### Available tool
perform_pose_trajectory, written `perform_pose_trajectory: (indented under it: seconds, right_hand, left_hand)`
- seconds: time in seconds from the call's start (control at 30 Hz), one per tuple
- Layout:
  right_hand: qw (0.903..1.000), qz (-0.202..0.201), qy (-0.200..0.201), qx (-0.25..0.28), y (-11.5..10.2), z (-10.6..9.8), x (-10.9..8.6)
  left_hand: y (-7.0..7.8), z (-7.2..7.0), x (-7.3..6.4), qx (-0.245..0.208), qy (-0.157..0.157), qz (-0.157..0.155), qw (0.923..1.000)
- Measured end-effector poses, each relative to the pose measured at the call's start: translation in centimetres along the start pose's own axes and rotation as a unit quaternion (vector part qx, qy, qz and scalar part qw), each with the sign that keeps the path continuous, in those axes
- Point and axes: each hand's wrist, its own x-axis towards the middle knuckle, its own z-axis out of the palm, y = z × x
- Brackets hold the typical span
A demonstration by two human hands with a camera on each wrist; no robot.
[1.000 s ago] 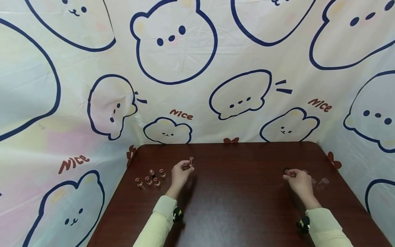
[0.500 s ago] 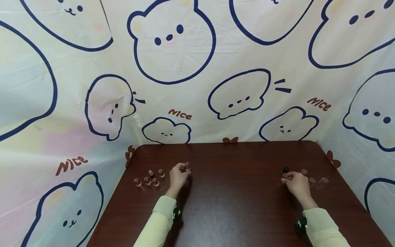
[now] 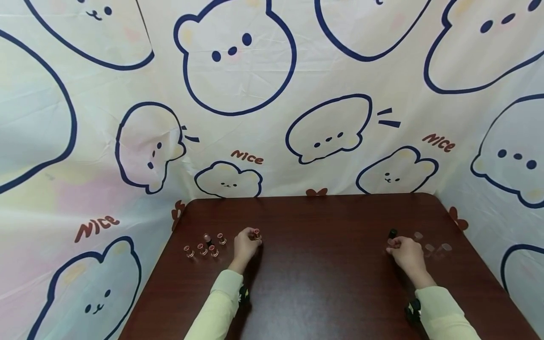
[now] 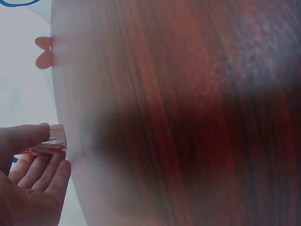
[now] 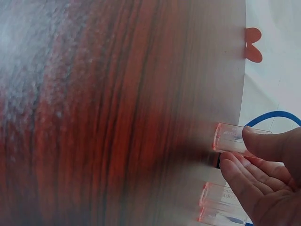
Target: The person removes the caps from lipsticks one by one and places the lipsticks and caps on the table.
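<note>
My left hand (image 3: 245, 246) pinches a small clear tube with a rose-gold ring (image 3: 257, 233) at the table's left-middle; in the left wrist view the thumb lies on top of the ribbed clear tube (image 4: 57, 136), fingers beneath. To its left stand several similar rose-gold-topped clear tubes (image 3: 213, 251). Among them is one with a dark base and pinkish top (image 3: 207, 239). At right, my right hand (image 3: 409, 257) grips a clear tube with lettering (image 5: 228, 137) between thumb and fingers. Just beyond its fingertips stands a small dark object (image 3: 393, 233), mostly hidden in the right wrist view.
Several clear tubes (image 3: 445, 248) stand to the right of my right hand, two of them also showing as reddish-rimmed tubes (image 5: 218, 194) in the right wrist view. The brown wooden table (image 3: 318, 264) meets a cartoon-printed cloth (image 3: 323, 85) at its back and sides.
My left hand has come down and slightly left with its tube. The right hand has drawn slightly left and nearer, and the dark object beyond its fingers shows more clearly.
</note>
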Motion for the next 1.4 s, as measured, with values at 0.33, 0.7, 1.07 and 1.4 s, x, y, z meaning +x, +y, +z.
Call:
perform_pose_trajectory:
  seconds: [0.33,0.7,1.07,1.4]
  right_hand:
    - [0.9998,-0.011,0.011,-0.01,-0.01,0.14,-0.03]
    - [0.9996,-0.011,0.013,-0.02,0.22,0.44,0.26]
    - [0.9996,-0.017,0.013,-0.018,0.17,0.34,0.17]
    - [0.9995,-0.012,0.019,-0.023,-0.05,-0.29,-0.21]
  left_hand:
    - [-0.29,0.27,-0.09,0.008,-0.009,-0.001,0.9999]
    - [-0.62,0.15,-0.37,-0.014,-0.034,-0.01,0.9993]
    - [-0.5,0.18,-0.14,-0.014,-0.041,-0.019,0.9989]
    - [-0.34,-0.44,-0.46,-0.025,-0.063,-0.021,0.9975]
